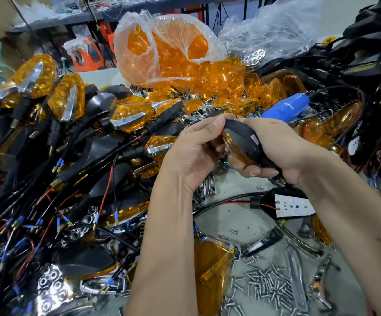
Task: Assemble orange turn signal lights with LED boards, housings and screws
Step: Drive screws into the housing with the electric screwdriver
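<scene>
Fingers (210, 131) of left hand (191, 153) and right hand (273, 147): curled, gripping one turn signal light (242, 142), black housing up, above counter (248, 222) middle. Advice: seat lens flush before taking screws (267, 286) near front edge.
</scene>
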